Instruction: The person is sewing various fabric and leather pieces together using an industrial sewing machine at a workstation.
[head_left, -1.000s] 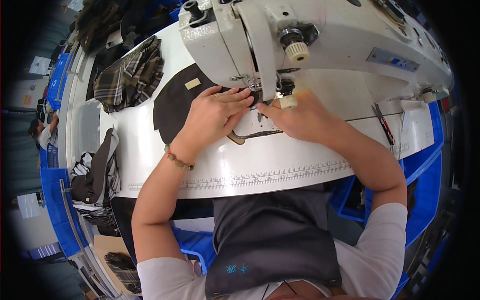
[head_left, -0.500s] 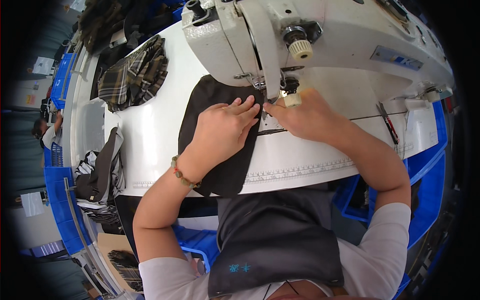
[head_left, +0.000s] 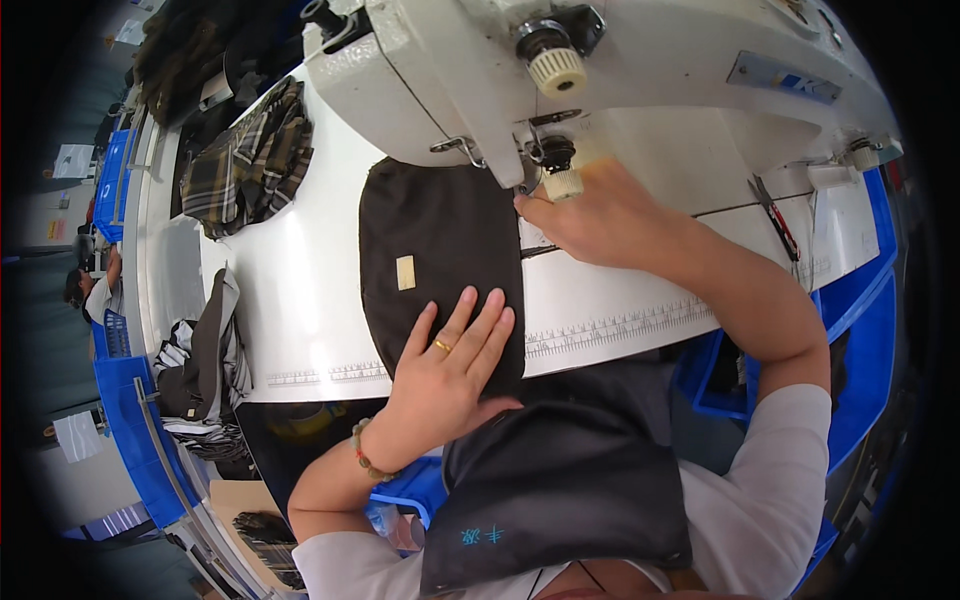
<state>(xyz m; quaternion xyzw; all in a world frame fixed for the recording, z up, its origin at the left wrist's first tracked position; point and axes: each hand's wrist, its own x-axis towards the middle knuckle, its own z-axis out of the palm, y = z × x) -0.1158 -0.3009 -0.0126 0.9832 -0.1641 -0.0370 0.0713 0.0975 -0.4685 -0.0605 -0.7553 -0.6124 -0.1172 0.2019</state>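
A dark brown fabric piece (head_left: pixel 445 225) with a small cream label (head_left: pixel 405 272) lies on the white table, its upper right corner by the needle area of the sewing machine (head_left: pixel 640 70). My left hand (head_left: pixel 455 365) rests open on the lower part of the fabric, fingers spread and a ring on one finger. Beside the needle area, my right hand (head_left: pixel 600 215) has its fingers closed at the fabric's right edge; the machine's thread-tension knob (head_left: pixel 562 184) hides some of those fingers.
Folded plaid cloth (head_left: pixel 250 160) sits at the far left of the table, with a stack of dark and striped pieces (head_left: pixel 205 370) nearer. Red-handled thread snips (head_left: pixel 775 220) lie at the right. Blue bins (head_left: pixel 860 340) flank the table, and a person (head_left: pixel 98 285) works far left.
My left hand has slid back toward me and spread out on the fabric. The fabric now lies flatter with its cream label showing. My right hand stays by the needle.
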